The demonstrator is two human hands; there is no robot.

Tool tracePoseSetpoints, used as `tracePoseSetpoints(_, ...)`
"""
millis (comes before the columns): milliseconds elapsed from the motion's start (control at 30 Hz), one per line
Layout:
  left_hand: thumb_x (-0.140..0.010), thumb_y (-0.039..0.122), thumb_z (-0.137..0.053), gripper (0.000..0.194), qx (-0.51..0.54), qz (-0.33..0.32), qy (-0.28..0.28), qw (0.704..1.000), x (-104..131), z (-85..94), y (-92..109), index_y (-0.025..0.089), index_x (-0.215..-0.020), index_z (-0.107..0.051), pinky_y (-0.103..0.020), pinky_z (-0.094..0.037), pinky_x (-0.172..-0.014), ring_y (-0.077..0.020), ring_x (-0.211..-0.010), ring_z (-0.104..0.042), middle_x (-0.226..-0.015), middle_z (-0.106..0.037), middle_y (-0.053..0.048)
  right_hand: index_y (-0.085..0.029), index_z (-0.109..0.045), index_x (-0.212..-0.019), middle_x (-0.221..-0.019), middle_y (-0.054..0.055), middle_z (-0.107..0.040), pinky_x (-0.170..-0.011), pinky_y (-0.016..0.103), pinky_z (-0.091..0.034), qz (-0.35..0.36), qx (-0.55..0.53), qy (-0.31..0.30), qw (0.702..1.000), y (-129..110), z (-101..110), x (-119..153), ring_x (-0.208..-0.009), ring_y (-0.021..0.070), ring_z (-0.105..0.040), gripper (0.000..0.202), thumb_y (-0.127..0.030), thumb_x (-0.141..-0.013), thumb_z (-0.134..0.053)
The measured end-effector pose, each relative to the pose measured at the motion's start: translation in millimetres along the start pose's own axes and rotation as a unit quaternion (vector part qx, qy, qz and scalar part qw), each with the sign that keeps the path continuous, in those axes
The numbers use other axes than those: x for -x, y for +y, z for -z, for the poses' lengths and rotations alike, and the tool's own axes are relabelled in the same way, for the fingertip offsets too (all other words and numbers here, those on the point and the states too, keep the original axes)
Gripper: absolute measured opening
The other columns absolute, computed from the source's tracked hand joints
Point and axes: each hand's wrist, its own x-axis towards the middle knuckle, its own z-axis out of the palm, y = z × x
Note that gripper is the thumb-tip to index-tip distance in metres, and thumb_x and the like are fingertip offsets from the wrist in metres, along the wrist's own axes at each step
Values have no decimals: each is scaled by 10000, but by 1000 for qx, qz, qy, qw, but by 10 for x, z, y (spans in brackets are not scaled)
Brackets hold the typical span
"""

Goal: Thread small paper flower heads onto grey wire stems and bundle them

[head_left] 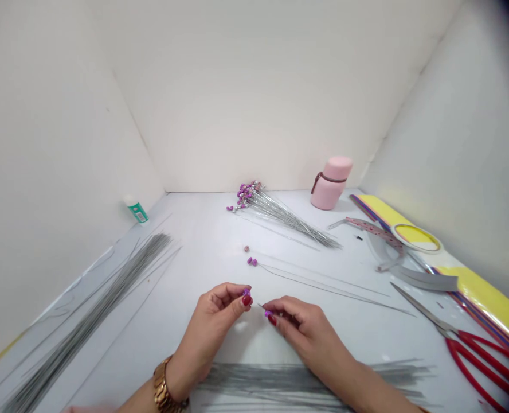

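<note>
My left hand (pixel 215 315) pinches a small shiny purple bud (pixel 246 292) between thumb and forefinger. Just to its right, my right hand (pixel 301 327) is closed on another purple bud (pixel 268 314), with a short dark wire tip poking out toward the left hand. The two hands are apart by a small gap. Beyond them lie two purple buds (pixel 252 261) and a pinkish bud (pixel 246 248), each with thin wire stretching right. A bundle of grey wires (pixel 254 378) runs under my forearms, partly hidden by them.
Another wire bundle (pixel 95 315) lies at the left. Finished-looking bud stems (pixel 280 212) are heaped at the back. A pink flask (pixel 332 183), a tape roll (pixel 415 238), yellow sheets (pixel 490 292), and red-handled scissors (pixel 461 338) occupy the right. A green-labelled tube (pixel 138 212) stands back left.
</note>
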Motion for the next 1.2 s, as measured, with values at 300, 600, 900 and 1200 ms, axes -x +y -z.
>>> tracePoseSetpoints(300,-719,293,-628,197,-1,7,-5,1000,13,9,-11,164,-867,-634,-203,-406,-686,-104,-722,-537,-746,-624,2,-224,-618,-915,-752,4,-572,-640,230,-398,23,95,-53,994,39,-96,21,-693,128,-539,240,-139,-856,-400)
tracePoseSetpoints(600,-728,315,-617,225,-6,27,-12,1000,13,18,-20,158,-888,-622,-210,-396,-695,-106,-722,-531,-764,-626,-12,-205,-546,-1070,-824,8,-606,-711,240,-418,26,25,-48,998,73,-73,44,-743,127,-554,320,-81,-838,-364)
tracePoseSetpoints(900,-710,290,-645,206,20,32,-12,999,21,-9,-11,163,-871,-638,-201,-408,-689,-98,-715,-545,-770,-641,-9,-197,-529,-850,-819,17,-560,-587,256,-393,-3,223,19,975,107,-49,-4,-715,161,-539,51,-186,-813,-495)
tracePoseSetpoints(1200,-686,262,-671,190,28,46,-66,996,48,-27,24,150,-840,-664,-256,-447,-759,-141,-761,-614,-811,-699,-50,-201,-437,-764,-688,-11,-535,-505,233,-352,-34,234,33,971,138,-78,-31,-568,127,-499,132,-182,-874,-366)
